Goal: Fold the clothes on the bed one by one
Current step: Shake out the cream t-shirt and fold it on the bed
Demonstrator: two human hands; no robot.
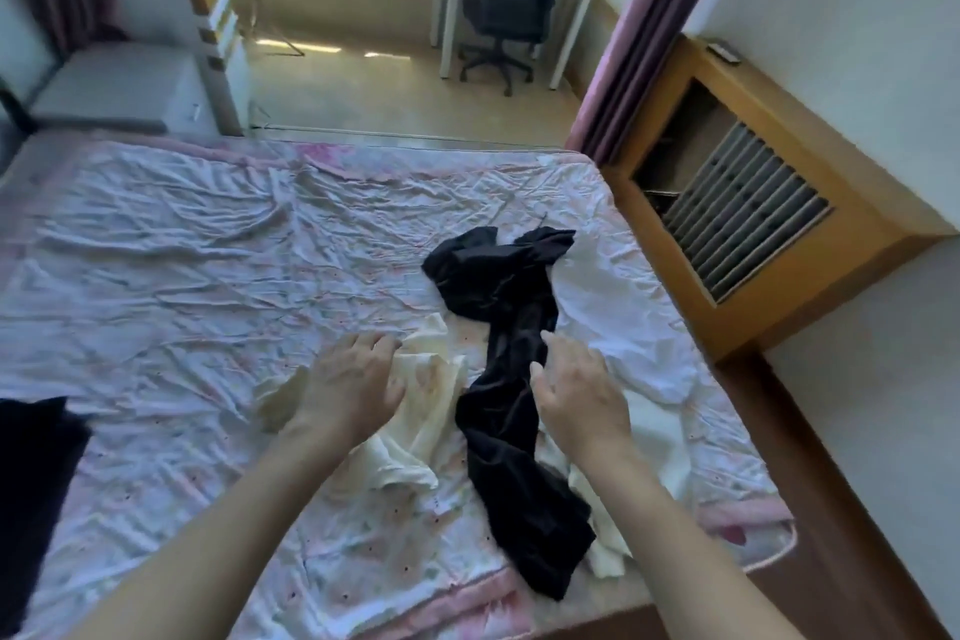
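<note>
On the bed (182, 276), over its wrinkled pink and white sheet (156, 234), you have a small pile of clothes near the right edge. A black garment (506, 379) lies long and twisted across a cream garment (421, 411) and a white garment (623, 322). Your left hand (353, 390) rests on the cream garment with the fingers spread wide and holding nothing. Your right hand (582, 395) hovers just beside the black garment, fingers loosely open, also empty. Another dark cloth (36, 483) lies at the left edge, well apart.
</note>
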